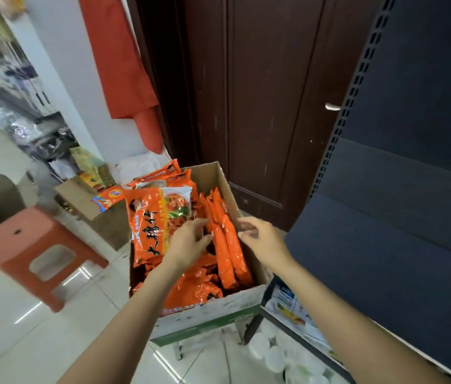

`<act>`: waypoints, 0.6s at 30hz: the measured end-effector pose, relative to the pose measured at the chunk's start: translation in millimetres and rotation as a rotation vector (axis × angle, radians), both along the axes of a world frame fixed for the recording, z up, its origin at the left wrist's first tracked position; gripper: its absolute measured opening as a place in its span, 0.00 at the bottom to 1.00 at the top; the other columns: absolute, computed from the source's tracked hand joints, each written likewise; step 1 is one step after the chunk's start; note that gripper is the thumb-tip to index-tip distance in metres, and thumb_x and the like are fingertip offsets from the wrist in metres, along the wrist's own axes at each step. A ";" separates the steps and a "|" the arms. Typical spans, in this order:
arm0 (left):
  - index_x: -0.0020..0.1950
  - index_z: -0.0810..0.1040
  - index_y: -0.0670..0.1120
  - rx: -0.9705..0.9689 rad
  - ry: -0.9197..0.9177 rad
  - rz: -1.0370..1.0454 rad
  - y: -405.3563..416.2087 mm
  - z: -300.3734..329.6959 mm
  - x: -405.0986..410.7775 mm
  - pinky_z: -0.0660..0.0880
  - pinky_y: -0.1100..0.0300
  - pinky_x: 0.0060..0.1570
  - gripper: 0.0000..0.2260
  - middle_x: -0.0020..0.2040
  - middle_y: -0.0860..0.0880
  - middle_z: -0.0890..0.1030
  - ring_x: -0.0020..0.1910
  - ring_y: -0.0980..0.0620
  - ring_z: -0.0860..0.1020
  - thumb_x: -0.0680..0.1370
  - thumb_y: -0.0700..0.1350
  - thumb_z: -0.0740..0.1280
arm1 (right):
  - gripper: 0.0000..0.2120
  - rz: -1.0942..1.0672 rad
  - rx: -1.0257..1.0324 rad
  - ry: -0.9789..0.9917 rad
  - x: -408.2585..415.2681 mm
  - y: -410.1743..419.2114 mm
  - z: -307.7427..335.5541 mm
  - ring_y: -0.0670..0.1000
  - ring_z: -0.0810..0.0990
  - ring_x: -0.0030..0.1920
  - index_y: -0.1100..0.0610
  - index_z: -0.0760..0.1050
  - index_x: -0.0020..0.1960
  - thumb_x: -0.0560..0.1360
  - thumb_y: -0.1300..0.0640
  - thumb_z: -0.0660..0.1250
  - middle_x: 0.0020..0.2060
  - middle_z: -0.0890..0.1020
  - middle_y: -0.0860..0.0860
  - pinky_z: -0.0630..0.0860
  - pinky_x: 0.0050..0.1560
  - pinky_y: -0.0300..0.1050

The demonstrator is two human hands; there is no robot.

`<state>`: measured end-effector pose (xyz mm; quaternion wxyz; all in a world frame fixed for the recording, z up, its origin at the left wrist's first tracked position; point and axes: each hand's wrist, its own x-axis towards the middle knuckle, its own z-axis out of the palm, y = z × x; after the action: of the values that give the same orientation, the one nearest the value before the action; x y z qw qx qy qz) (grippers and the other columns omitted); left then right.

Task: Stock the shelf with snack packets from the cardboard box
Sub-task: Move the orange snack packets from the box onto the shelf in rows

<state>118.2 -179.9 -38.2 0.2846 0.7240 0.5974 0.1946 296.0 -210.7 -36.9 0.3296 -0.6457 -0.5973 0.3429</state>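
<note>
Head: upright snack packets (228,253) on edge, long axis front-back in box (249,303).

A small shop is what is seen here: a dark blue retail shelf (401,217) with a perforated upright stands at right, goods are packed along blurred racks (11,87) at far left, and an open cardboard box (210,320) crammed with identical orange snack packets (229,245) is parked on the glossy tiled floor (5,342) beside further stock cartons (85,200).

Both hands (191,239) (260,239) over cardboard box (246,297) (orange snack packets (227,245) inside).
</note>
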 end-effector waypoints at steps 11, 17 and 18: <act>0.63 0.74 0.46 -0.139 0.002 -0.218 41.9 -16.5 -3.5 0.72 0.56 0.62 0.14 0.59 0.45 0.79 0.60 0.48 0.76 0.78 0.41 0.65 | 0.20 -0.203 -0.085 -0.079 -39.2 17.4 -21.5 0.51 0.80 0.54 0.53 0.75 0.62 0.72 0.63 0.70 0.52 0.83 0.53 0.76 0.58 0.49; 0.51 0.80 0.44 0.019 -0.131 -0.268 41.3 -5.2 -4.2 0.70 0.73 0.44 0.06 0.46 0.48 0.82 0.44 0.57 0.76 0.75 0.40 0.69 | 0.13 -0.428 0.003 -0.032 -41.4 -1.8 -3.2 0.42 0.79 0.40 0.51 0.80 0.52 0.70 0.64 0.71 0.37 0.81 0.44 0.77 0.45 0.37; 0.50 0.80 0.45 0.048 -0.163 -0.275 40.0 -1.0 -5.2 0.69 0.75 0.41 0.05 0.44 0.50 0.81 0.42 0.58 0.76 0.75 0.40 0.69 | 0.12 -0.463 0.035 -0.007 -40.3 -6.8 2.6 0.41 0.80 0.40 0.52 0.80 0.51 0.70 0.65 0.71 0.36 0.81 0.43 0.77 0.45 0.38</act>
<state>112.9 -139.9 -39.3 0.3388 0.7874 0.4627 0.2260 255.7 -217.5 -34.3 0.4087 -0.7607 -0.4405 0.2455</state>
